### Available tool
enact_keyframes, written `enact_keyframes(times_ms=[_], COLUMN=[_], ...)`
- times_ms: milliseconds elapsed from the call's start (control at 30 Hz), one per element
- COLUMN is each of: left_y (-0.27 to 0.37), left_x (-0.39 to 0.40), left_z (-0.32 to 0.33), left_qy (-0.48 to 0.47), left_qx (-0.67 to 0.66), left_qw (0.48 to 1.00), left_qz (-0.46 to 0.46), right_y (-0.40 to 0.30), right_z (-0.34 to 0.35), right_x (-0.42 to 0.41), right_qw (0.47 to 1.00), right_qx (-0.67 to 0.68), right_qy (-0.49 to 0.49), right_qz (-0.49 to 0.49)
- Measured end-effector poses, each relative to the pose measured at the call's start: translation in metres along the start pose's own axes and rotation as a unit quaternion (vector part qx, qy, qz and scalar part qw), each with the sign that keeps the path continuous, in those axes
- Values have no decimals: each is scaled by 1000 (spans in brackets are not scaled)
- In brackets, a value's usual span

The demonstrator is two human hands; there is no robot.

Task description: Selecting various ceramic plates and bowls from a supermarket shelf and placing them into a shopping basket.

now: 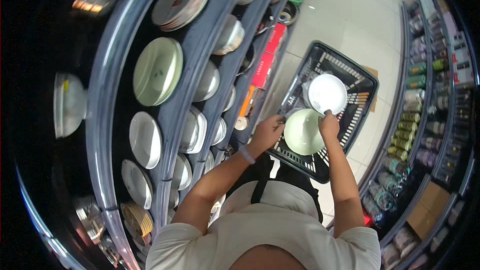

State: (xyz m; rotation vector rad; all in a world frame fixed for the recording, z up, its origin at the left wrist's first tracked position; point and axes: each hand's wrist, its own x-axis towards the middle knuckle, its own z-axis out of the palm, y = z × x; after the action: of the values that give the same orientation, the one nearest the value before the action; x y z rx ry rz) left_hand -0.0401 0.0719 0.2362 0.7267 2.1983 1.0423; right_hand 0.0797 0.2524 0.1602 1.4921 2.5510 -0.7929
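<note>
A pale green bowl (303, 133) sits between my hands, over the near part of a black plastic shopping basket (339, 153). My left hand (268, 135) is at the green bowl's left rim, fingers curled; whether they grip it is unclear. My right hand (329, 124) is where the green bowl meets a white round dish (327, 93), its fingertips over the dish's near rim. Which of the two it grips, I cannot tell. Clear plastic (305, 93) shows beside the white dish inside the basket.
Shelves on my left carry green plates (157, 71), white oval dishes (145, 140), stacked bowls (229, 34) and red boxes (263, 69). The right-hand shelf holds bottles and jars (407, 127). Pale floor tiles (345, 11) run between them; cardboard (372, 72) shows behind the basket.
</note>
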Motion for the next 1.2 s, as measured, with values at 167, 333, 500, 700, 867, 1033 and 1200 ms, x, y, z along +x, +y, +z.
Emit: enact_keyframes(times_ms=[167, 333, 500, 700, 867, 1033, 1200], left_y=[0, -4, -4, -81, -77, -114, -40], left_x=[-18, -46, -49, -29, -18, -20, -49], left_z=[-114, -223, -288, -339, -327, -348, -334], left_qy=[234, 471, 499, 312, 413, 462, 456], left_qx=[-170, -132, 129, 180, 355, 327, 263], left_qw=[956, 872, 855, 929, 832, 815, 836], left_qz=[-55, -2, -62, -83, 108, 123, 157], right_y=[-129, -290, -389, -423, -424, -434, -414], right_z=[-37, -67, -79, -75, -70, -68, -102], right_x=[24, 9, 1, -13, -9, -12, -18], right_qw=[964, 873, 885, 926, 927, 912, 901], right_qx=[180, 267, 182, 107, 99, 151, 222], right_qy=[31, 75, 39, -28, 3, 20, -3], right_qz=[-193, -400, -426, -361, -362, -380, -372])
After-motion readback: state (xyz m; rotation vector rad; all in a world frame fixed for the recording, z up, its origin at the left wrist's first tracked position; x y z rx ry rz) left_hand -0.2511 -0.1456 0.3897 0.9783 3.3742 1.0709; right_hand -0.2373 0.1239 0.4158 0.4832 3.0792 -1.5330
